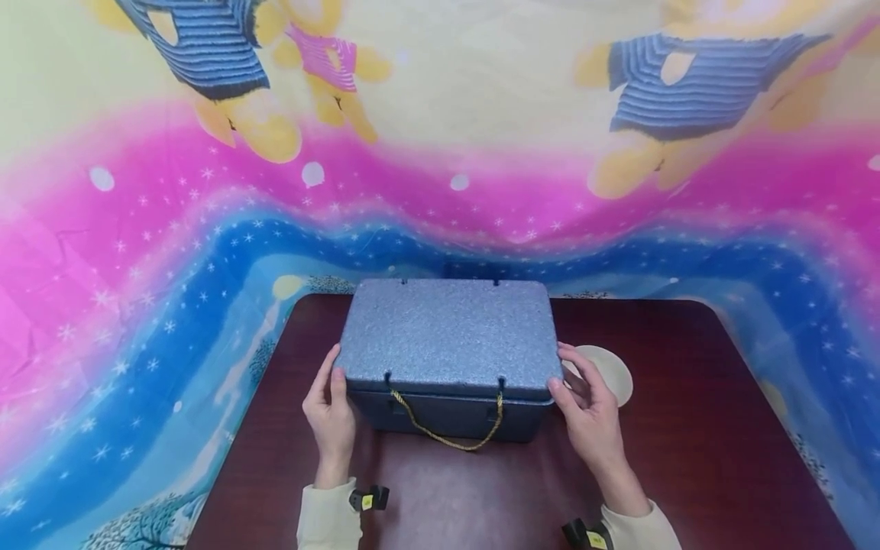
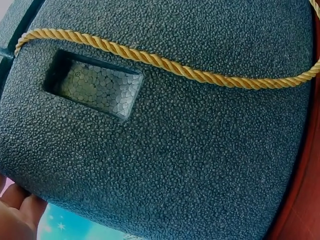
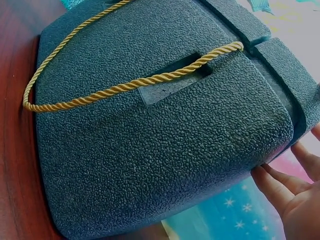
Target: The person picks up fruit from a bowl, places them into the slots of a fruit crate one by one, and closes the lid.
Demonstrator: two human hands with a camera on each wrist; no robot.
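A blue-grey foam box [image 1: 447, 418] with a textured surface stands on the table, and its lid [image 1: 450, 332] sits on top. From the front of the box hangs a gold twisted rope handle [image 1: 447, 441], looped down over a small rectangular recess [image 2: 95, 85]. My left hand [image 1: 331, 416] grips the lid's left edge, thumb at the front corner. On the opposite side my right hand [image 1: 593, 416] holds the lid's right edge, its fingertips close to the seam in the right wrist view. Much of the left hand lies outside the left wrist view.
Just right of the box, partly behind my right hand, lies a round whitish plate [image 1: 608, 374]. The dark red-brown table [image 1: 701, 443] has rounded far corners. A printed cloth [image 1: 454, 153] with bears and snowflakes hangs around the table's back and sides.
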